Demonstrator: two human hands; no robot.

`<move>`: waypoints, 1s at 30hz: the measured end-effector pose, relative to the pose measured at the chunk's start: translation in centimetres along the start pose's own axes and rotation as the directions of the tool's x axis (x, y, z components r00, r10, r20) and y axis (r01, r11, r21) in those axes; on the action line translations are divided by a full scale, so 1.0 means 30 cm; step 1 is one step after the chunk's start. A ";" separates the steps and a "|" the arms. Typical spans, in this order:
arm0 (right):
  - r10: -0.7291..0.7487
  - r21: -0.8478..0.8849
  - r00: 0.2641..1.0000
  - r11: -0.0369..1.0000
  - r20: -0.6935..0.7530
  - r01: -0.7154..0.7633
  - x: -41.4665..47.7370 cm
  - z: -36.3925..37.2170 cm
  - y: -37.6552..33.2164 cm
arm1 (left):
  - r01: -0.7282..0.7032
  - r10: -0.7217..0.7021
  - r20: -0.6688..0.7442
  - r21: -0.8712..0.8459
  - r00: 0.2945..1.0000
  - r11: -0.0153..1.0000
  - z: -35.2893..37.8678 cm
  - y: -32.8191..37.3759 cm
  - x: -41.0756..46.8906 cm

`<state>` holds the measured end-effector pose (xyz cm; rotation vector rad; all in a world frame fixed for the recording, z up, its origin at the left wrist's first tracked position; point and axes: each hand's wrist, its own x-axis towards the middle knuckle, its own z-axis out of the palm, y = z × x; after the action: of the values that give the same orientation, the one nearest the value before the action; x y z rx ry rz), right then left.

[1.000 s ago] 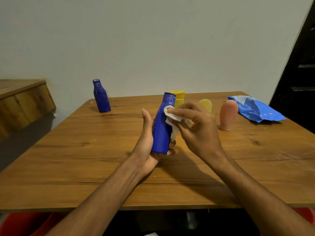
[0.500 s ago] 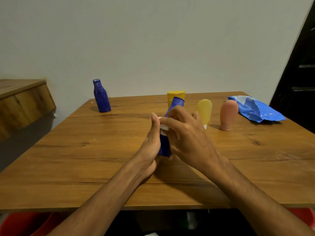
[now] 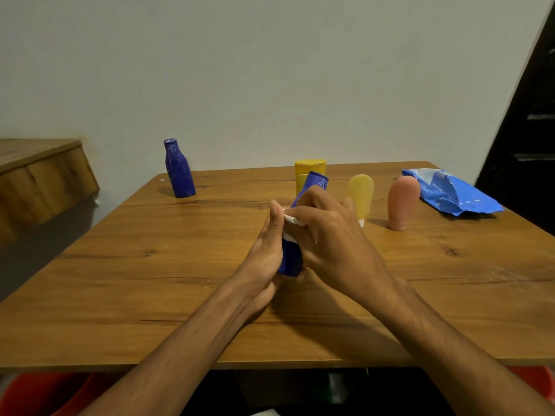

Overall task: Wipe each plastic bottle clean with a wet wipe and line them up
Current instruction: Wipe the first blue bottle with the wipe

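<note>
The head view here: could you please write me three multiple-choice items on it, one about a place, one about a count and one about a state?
1. Where does the blue wipe packet lie?
A. far right of the table
B. near left corner
C. on the floor

2. How many blue bottles show?
A. one
B. two
C. four

3. What is the right hand doing?
A. resting flat on the table
B. pressing a white wipe to the held bottle
C. lifting the pink bottle

Answers: 1 A, the packet lies beyond the pink bottle. 2 B, one standing far left, one in the hands. 3 B, the white wipe shows under its fingers.
</note>
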<state>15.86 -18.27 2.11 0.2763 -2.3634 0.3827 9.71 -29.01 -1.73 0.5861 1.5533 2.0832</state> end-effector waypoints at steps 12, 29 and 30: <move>0.064 0.148 0.939 0.989 -0.337 -0.014 0.016 -0.019 0.090 | 0.028 -0.006 0.176 -0.121 0.984 0.992 0.001 0.000 -0.006; 0.144 0.382 0.958 0.923 -0.248 -0.040 0.012 0.004 0.069 | 0.104 -0.008 0.226 -0.417 0.974 0.903 -0.015 0.022 -0.004; 0.127 0.387 0.969 0.921 -0.213 -0.036 0.010 0.004 0.065 | 0.098 -0.006 0.214 -0.422 0.977 0.901 -0.014 0.023 -0.004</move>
<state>14.96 -16.52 1.84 0.2933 -2.0584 0.8721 9.48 -29.57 -1.20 0.5653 0.9373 2.1514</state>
